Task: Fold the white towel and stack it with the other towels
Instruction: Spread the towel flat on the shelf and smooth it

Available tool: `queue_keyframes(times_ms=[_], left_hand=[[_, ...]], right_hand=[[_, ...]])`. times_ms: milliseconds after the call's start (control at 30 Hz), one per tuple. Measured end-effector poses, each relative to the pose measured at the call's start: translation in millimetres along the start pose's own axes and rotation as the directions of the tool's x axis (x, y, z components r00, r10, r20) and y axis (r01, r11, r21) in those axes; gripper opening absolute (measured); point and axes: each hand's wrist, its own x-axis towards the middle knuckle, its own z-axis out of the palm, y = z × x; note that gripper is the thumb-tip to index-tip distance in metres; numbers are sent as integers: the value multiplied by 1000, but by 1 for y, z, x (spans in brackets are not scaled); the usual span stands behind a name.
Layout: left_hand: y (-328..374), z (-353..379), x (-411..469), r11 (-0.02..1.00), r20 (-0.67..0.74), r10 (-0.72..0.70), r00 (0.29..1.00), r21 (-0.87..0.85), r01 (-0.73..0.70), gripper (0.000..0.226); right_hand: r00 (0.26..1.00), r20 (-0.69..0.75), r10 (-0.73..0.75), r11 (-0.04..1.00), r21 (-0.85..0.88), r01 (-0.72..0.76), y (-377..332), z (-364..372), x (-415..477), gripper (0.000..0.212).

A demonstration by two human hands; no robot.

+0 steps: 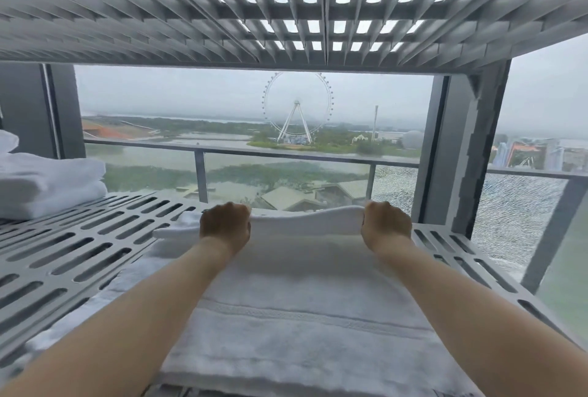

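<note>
The white terry towel (296,301) lies spread on the grey slotted metal shelf (79,244), running from the near edge out toward the window. Its far end is raised off the shelf between the two hands. The left hand (225,221) and the right hand (386,224) each grip one far corner, fingers curled together round the hem. Only the backs of the hands face the camera, so the fingertips themselves are hidden. The step in hand looks like bringing that far end back over the body of the towel to halve it. To do it well, both corners should rise level and travel together, with the hem between them kept lightly taut so its slight sag does not turn into a wrinkle. The hem should land square on the near edge, with the woven band lines running parallel to it. A loose bit of cloth beyond the left hand would need tucking in before the crease is pressed flat. The stack of folded white towels (47,183) sits on the same shelf, well to the left, ready to receive the towel.
</note>
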Motion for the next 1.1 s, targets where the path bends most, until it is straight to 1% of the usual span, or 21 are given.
queue_keyframes(times_ms=[67, 100, 133, 200, 233, 267, 333, 400, 467, 533, 600, 700, 767, 900, 967, 1000, 1067, 1100], left_hand=[[-1, 4, 12, 1000, -66, -1, 998, -26, -1, 21], [0, 6, 20, 999, -68, -8, 998, -54, 4, 25], [1, 10, 28, 994, -32, -12, 999, -109, 8, 35], [5, 18, 43, 973, 142, 14, 990, -232, 19, 65], [7, 22, 48, 965, 219, 51, 974, -262, 9, 75], [8, 26, 52, 962, 274, 91, 957, -274, -13, 78], [11, 38, 53, 963, 361, 165, 918, -258, -72, 70], [15, 50, 48, 961, 451, 214, 867, -257, -104, 59], [18, 56, 40, 961, 544, 222, 809, -262, -87, 56], [20, 59, 32, 964, 604, 230, 763, -252, -91, 57], [20, 60, 28, 965, 610, 233, 757, -242, -102, 60], [17, 60, 22, 966, 625, 222, 748, -243, -84, 60], [18, 58, 18, 967, 630, 220, 744, -242, -81, 60], [18, 50, 6, 967, 631, 213, 746, -245, -69, 59], [18, 46, -2, 963, 628, 227, 744, -257, -77, 58], [18, 44, -6, 962, 629, 232, 742, -263, -78, 58], [17, 38, -10, 962, 628, 228, 744, -265, -71, 58], [17, 34, -11, 963, 626, 223, 747, -261, -69, 58]], right_hand=[[998, -55, 14, 999, 33, -12, 0, 3, 14, 30], [998, -62, 21, 998, 54, -18, 0, 5, 21, 33], [999, -31, 24, 996, 87, -22, 1, 7, 30, 40], [988, 157, 6, 981, 189, -36, 3, 12, 46, 66], [968, 250, -10, 970, 238, -51, 3, 15, 50, 75], [951, 309, -28, 961, 271, -60, 2, 20, 53, 77], [930, 355, -92, 959, 284, -14, -1, 31, 52, 72], [920, 340, -192, 947, 312, 83, -10, 44, 46, 64], [902, 303, -308, 901, 398, 174, -20, 55, 37, 54], [857, 323, -401, 856, 466, 225, -25, 66, 28, 45], [809, 385, -445, 850, 465, 246, -22, 75, 24, 44], [783, 465, -414, 895, 365, 256, -12, 82, 25, 50], [763, 507, -401, 908, 329, 258, -9, 83, 23, 56], [710, 550, -440, 893, 349, 284, -5, 78, 14, 69], [681, 569, -460, 880, 392, 267, 0, 74, 11, 68], [684, 561, -466, 860, 469, 200, 4, 71, 10, 65], [757, 493, -429, 755, 656, 1, 13, 61, 7, 52], [797, 453, -400, 714, 699, -39, 20, 57, 5, 45]])
